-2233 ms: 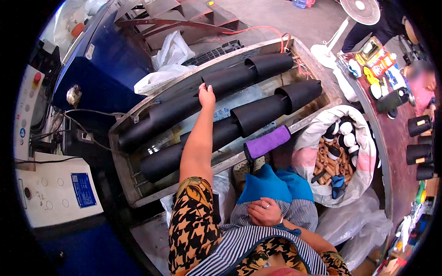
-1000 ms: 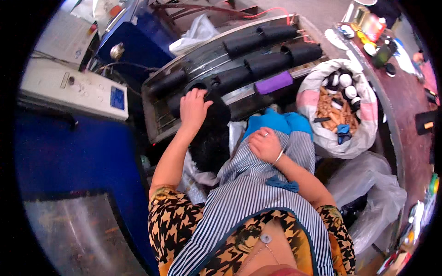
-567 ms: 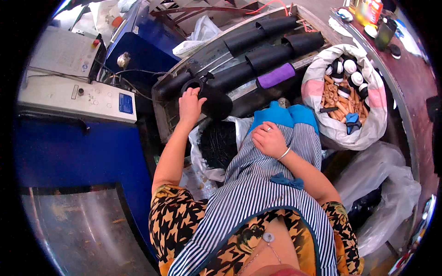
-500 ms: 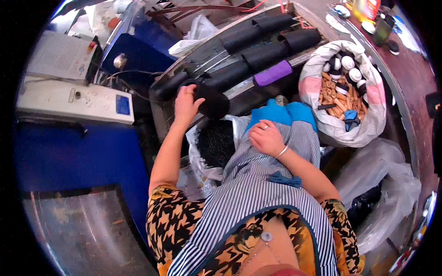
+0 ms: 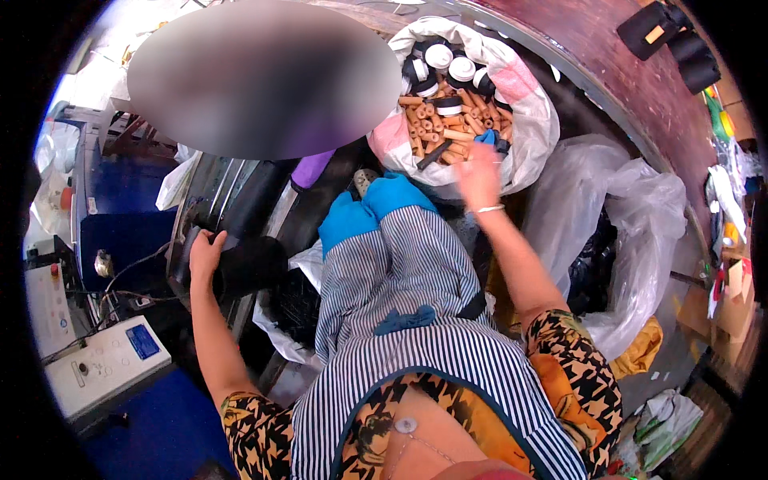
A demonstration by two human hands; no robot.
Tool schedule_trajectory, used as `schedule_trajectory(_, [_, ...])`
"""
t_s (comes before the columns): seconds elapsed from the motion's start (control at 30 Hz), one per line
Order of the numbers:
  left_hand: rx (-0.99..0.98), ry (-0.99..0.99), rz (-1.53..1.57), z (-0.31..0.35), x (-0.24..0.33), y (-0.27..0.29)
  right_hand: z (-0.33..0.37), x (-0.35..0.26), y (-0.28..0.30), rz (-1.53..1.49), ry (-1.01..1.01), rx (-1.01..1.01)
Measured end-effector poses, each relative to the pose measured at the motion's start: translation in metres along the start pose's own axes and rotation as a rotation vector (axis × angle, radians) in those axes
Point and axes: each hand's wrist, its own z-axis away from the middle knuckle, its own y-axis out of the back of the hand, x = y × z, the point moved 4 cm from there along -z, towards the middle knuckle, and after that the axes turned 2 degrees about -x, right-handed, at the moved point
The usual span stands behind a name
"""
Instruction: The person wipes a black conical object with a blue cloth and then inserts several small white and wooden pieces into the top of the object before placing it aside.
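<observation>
My left hand (image 5: 206, 254) is closed on the near end of a black roll (image 5: 254, 266), beside the wooden crate on the left. The thumb shows on top; the other fingers are partly hidden. My right hand (image 5: 480, 182), smeared by motion, is over the near rim of a white woven sack (image 5: 534, 128). Inside lie many short brown tubes (image 5: 436, 120), several white-and-black round rolls (image 5: 462, 69) and a small blue piece (image 5: 486, 138) just beyond my fingers. Whether the right hand holds anything is hidden by the blur.
A purple-wrapped roll (image 5: 312, 170) lies in the crate. Below the black roll stands a bag of black material (image 5: 294, 308). Clear plastic sheeting (image 5: 640, 232) bulges on the right. A control box (image 5: 108, 368) sits on a blue machine at left. A blurred patch covers the upper left.
The view has turned to the right. My right hand has left my lap and reached out to the sack. My left hand keeps the black roll at the crate.
</observation>
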Motion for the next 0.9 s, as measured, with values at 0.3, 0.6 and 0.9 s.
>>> schedule_trajectory(0.3, [0.259, -0.201, 0.555, 0.044, -0.003, 0.083, -0.069, 0.104, -0.036, 0.248, -0.330, -0.353])
schedule_trajectory(0.6, [0.815, -0.327, 0.929, 0.073, 0.073, 0.081, -0.069, 0.003, 0.025, -1.315, -0.414, -0.111])
schedule_trajectory(0.9, [0.784, -0.913, 1.037, 0.161, 0.203, 0.076, -0.019, -0.258, 0.110, -0.244, 1.214, -0.028])
